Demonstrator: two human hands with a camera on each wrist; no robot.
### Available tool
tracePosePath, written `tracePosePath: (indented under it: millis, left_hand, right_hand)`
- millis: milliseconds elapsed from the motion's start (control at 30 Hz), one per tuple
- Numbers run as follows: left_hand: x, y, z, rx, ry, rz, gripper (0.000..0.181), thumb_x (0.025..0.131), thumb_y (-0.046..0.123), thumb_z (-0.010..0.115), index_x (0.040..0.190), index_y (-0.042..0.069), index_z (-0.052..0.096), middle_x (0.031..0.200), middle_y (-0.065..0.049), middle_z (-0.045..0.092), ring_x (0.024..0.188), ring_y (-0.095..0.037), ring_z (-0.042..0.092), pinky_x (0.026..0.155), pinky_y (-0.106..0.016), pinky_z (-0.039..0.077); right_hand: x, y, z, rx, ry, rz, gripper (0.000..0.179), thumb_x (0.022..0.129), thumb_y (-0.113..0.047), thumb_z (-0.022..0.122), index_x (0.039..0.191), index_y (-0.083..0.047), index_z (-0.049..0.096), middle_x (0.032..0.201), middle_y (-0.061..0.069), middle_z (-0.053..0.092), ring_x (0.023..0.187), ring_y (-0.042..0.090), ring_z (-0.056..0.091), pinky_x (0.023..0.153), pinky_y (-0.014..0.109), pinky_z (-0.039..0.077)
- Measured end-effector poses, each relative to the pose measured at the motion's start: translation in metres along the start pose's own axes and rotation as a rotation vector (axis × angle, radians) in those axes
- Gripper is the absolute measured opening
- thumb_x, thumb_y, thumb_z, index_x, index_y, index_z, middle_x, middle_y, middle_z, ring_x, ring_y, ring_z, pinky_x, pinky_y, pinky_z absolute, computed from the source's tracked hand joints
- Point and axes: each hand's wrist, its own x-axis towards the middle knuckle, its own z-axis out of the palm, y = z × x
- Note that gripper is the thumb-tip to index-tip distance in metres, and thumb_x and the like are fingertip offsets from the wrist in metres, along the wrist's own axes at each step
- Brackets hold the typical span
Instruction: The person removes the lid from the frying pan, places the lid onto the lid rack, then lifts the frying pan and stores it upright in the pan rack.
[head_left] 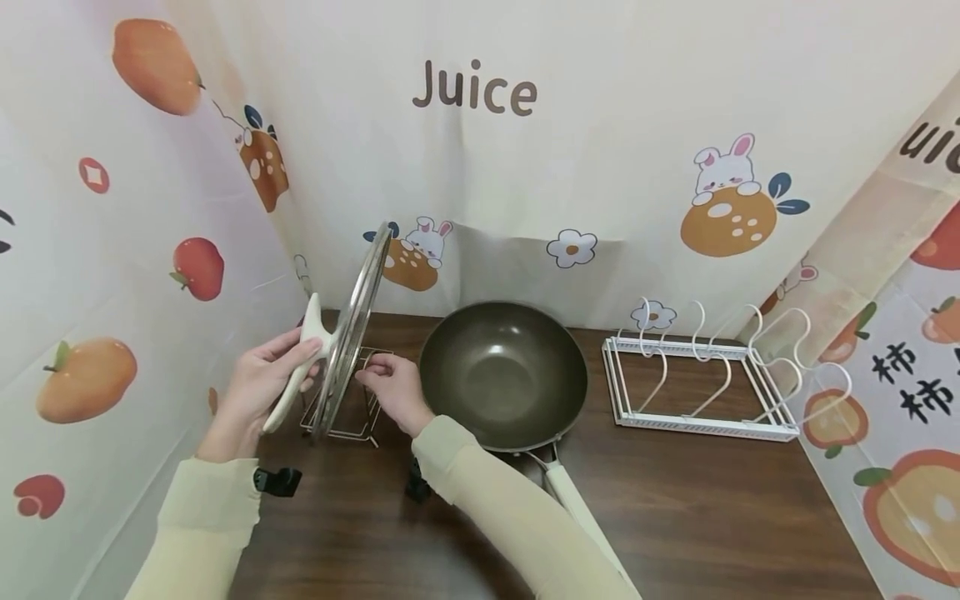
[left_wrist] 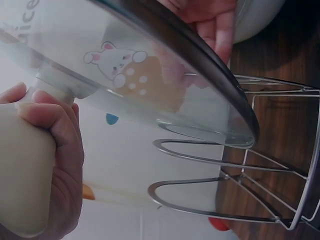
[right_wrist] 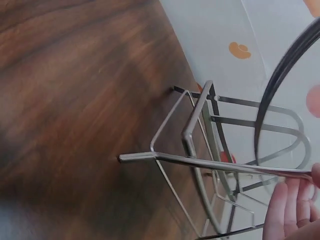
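The left hand (head_left: 258,383), at left of the head view, grasps the pale handle (head_left: 288,392) of the glass lid (head_left: 351,329), with fingers and thumb closed about it. The right hand (head_left: 397,387), just left of centre, pinches a loop of the wire rack (right_wrist: 204,162) between thumb and fingers; the right wrist view shows this grip at its right edge. The lid is held on edge between the two hands, steeply tilted, its top leaning toward the right of the head view and its handle facing left. Its lower rim is down among the loops at the wire rack (whether it touches the wire, I cannot tell). In the left wrist view the right hand's fingers show partly through the glass. Cream sleeves (head_left: 495,517) come up from the bottom of the head view, and a black device (head_left: 277,482) sits by the left cuff. Just right of the right hand, at mid-frame, a dark pan (head_left: 502,375) rests on the brown table (head_left: 712,517), its pale pan handle (head_left: 585,512) running toward the bottom. Further right lies a white rack (head_left: 705,427) with curved dividers. Behind, a pale cloth (head_left: 637,125) printed with fruit, rabbits and "Juice" fills the upper frame.
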Motion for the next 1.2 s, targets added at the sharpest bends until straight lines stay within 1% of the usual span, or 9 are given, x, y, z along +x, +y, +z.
tracePosePath:
  millis: [400,633,767,833,933,967,1033,1100,1200]
  left_hand:
    - [0.014,-0.019,0.007,-0.148,-0.008,-0.049,0.076,0.093,0.026,0.077,0.154,-0.001,0.041,0.082,0.008,0.074,0.063,-0.005,0.065,0.052,-0.019,0.056]
    - [0.019,-0.030,0.008,-0.077,0.022,-0.121,0.082,0.094,0.039,0.075,0.159,0.006,0.038,0.084,0.021,0.072,0.069,0.001,0.065,0.058,-0.018,0.056]
    - [0.022,-0.040,0.008,-0.042,0.035,-0.160,0.081,0.095,0.045,0.072,0.160,0.012,0.036,0.106,0.019,0.073,0.074,0.005,0.064,0.062,-0.016,0.056]
    - [0.025,-0.046,0.007,-0.013,0.047,-0.184,0.080,0.096,0.048,0.070,0.160,0.015,0.037,0.132,0.007,0.069,0.082,0.004,0.064,0.066,-0.016,0.056]
    - [0.028,-0.052,0.004,0.060,0.040,-0.209,0.080,0.097,0.056,0.064,0.162,0.019,0.034,0.168,0.001,0.036,0.128,-0.003,0.056,0.091,-0.015,0.053]
    - [0.028,-0.053,0.003,0.072,0.028,-0.213,0.081,0.097,0.058,0.061,0.162,0.020,0.032,0.172,0.002,0.025,0.141,-0.007,0.046,0.101,-0.015,0.049]
    - [0.030,-0.055,0.001,0.087,0.010,-0.212,0.081,0.098,0.061,0.057,0.163,0.020,0.030,0.172,0.003,0.023,0.153,-0.010,0.029,0.110,-0.015,0.042]
    - [0.031,-0.055,-0.002,0.065,-0.003,-0.207,0.082,0.098,0.061,0.057,0.163,0.019,0.029,0.164,0.003,0.041,0.150,-0.007,0.037,0.110,-0.015,0.044]
    - [0.033,-0.054,-0.002,0.052,-0.007,-0.192,0.083,0.098,0.059,0.059,0.163,0.017,0.029,0.126,0.011,0.070,0.115,-0.002,0.065,0.090,-0.017,0.056]
  right_hand:
    - [0.006,-0.011,-0.011,-0.084,-0.027,-0.036,0.030,0.097,-0.008,0.069,0.124,0.004,0.068,0.102,0.014,0.076,0.100,0.041,0.074,0.072,0.020,0.058]
    - [0.013,-0.011,-0.018,-0.189,-0.060,-0.080,0.033,0.098,-0.010,0.070,0.128,0.005,0.067,0.100,0.012,0.076,0.076,0.007,0.068,0.070,0.017,0.055]
    - [0.015,-0.010,-0.018,-0.207,-0.076,-0.070,0.032,0.098,-0.010,0.069,0.127,0.004,0.068,0.099,0.010,0.075,0.076,0.010,0.070,0.072,0.021,0.058]
    - [0.015,-0.010,-0.018,-0.220,-0.080,-0.068,0.030,0.099,-0.011,0.069,0.126,0.003,0.069,0.097,0.010,0.075,0.080,0.016,0.073,0.073,0.022,0.059]
    - [0.015,-0.011,-0.017,-0.232,-0.088,-0.065,0.030,0.099,-0.012,0.069,0.126,0.002,0.069,0.095,0.009,0.075,0.086,0.023,0.075,0.075,0.023,0.060]
    - [0.015,-0.012,-0.017,-0.234,-0.088,-0.064,0.029,0.099,-0.012,0.069,0.125,0.001,0.070,0.095,0.009,0.075,0.087,0.025,0.076,0.075,0.024,0.060]
    - [0.015,-0.012,-0.017,-0.231,-0.085,-0.062,0.029,0.099,-0.012,0.070,0.125,0.001,0.070,0.095,0.010,0.076,0.087,0.025,0.076,0.075,0.024,0.060]
    - [0.016,-0.012,-0.018,-0.233,-0.078,-0.065,0.029,0.098,-0.013,0.070,0.124,0.000,0.070,0.096,0.010,0.076,0.084,0.023,0.076,0.074,0.024,0.060]
    - [0.017,-0.012,-0.019,-0.241,-0.065,-0.069,0.028,0.098,-0.013,0.071,0.123,-0.001,0.070,0.097,0.011,0.077,0.078,0.018,0.074,0.072,0.023,0.060]
